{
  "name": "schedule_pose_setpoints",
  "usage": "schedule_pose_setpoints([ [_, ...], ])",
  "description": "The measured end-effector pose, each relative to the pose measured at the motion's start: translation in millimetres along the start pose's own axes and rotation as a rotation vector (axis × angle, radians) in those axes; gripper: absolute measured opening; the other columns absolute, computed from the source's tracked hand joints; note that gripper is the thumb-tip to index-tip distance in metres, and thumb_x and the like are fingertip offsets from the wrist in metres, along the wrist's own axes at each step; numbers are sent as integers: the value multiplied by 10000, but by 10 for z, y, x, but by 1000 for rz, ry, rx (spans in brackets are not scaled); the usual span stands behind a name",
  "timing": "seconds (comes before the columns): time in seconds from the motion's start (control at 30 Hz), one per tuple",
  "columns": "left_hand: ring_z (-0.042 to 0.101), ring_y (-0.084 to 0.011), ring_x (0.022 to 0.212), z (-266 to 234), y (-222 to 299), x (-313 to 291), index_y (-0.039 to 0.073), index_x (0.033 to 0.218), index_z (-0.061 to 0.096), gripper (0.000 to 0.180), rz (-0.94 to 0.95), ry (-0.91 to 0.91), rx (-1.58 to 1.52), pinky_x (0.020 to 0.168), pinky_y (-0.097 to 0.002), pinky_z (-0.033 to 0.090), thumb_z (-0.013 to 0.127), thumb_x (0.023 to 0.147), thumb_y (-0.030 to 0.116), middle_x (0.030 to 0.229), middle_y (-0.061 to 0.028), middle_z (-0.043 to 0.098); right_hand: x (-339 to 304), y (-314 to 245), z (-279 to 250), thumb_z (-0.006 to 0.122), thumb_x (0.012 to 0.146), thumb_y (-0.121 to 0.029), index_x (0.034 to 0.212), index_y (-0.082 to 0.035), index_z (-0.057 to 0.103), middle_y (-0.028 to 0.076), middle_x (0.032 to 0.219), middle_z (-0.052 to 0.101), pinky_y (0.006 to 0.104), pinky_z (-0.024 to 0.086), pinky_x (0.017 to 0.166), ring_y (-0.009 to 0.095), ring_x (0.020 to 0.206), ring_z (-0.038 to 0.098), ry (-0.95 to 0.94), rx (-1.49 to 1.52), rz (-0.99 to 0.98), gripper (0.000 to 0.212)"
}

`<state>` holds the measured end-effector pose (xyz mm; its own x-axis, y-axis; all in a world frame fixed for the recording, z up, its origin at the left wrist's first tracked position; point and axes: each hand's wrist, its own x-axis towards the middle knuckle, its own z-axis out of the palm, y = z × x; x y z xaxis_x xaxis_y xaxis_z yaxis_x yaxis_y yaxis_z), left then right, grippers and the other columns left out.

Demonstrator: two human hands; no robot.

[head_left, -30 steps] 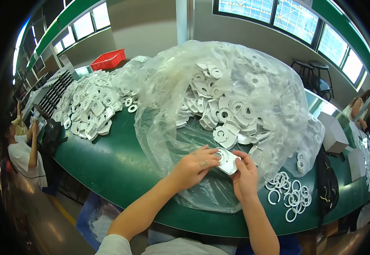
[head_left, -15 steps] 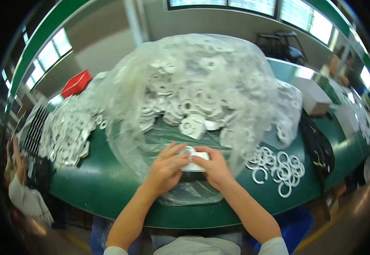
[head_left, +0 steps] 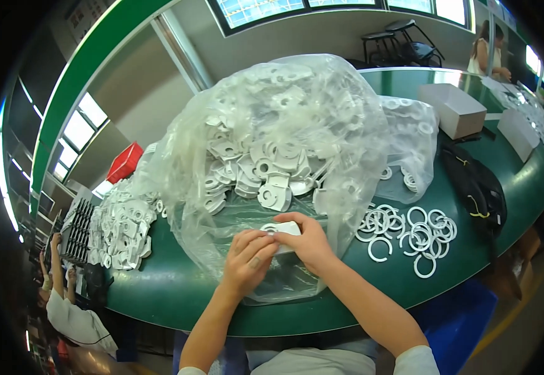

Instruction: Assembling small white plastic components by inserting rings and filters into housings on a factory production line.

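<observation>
Between my hands, above the front of the clear plastic bag, is a white plastic part (head_left: 287,229) with a rounded opening. My right hand (head_left: 312,245) grips its right side, thumb across the top. My left hand (head_left: 247,259) is closed at the part's left end, fingers pressed together on it; what lies under those fingertips is hidden. Similar white parts (head_left: 275,194) spill in a heap from the mouth of the large clear bag (head_left: 187,137). To the right of my hands, several white open rings (head_left: 425,267) lie loose on the green table (head_left: 178,290).
More white parts (head_left: 122,231) are piled at the left, near a black slotted rack (head_left: 78,234) and a red bin (head_left: 125,162). At the right stand a white box (head_left: 453,111) and a black bag (head_left: 475,181). A co-worker (head_left: 78,322) is at the left edge.
The view has tilted and shifted. Both hands still hold the white part; my left fingers have curled lower over its left end, and its opening shows more.
</observation>
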<state>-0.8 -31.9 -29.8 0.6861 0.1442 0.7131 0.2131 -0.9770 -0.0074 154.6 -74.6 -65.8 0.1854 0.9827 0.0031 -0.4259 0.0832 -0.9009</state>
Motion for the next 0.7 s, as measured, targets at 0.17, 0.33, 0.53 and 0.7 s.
schedule_pose_setpoints([
  [0.17,615,-259,919,-24,21,-134,49,889,638,246,1,26,39,818,-416,498,712,669,-34,941,-77,661,-22,-14,116,670,746,47,1085,-5,570,58,974,592,245,475,773,117,895,576,93,62,-105,357],
  [0.33,587,-266,1033,-29,26,-114,64,955,624,294,-15,13,104,911,-439,458,693,678,-7,1004,-70,649,-14,-54,70,666,745,59,1078,-10,567,59,962,598,248,484,767,118,880,584,45,125,-32,354],
  [0.53,587,-274,1040,-56,59,-6,69,942,624,310,-47,11,72,941,-446,426,714,657,-12,1029,-70,650,25,17,-8,656,764,40,1067,-14,573,57,955,607,264,486,768,130,877,590,89,69,-57,319],
  [0.7,596,-253,965,21,389,361,59,880,649,254,-144,57,-185,809,-386,500,728,648,-7,938,-59,658,30,93,35,672,729,-31,1017,-38,604,91,945,635,295,462,817,155,907,596,148,-391,-263,296],
])
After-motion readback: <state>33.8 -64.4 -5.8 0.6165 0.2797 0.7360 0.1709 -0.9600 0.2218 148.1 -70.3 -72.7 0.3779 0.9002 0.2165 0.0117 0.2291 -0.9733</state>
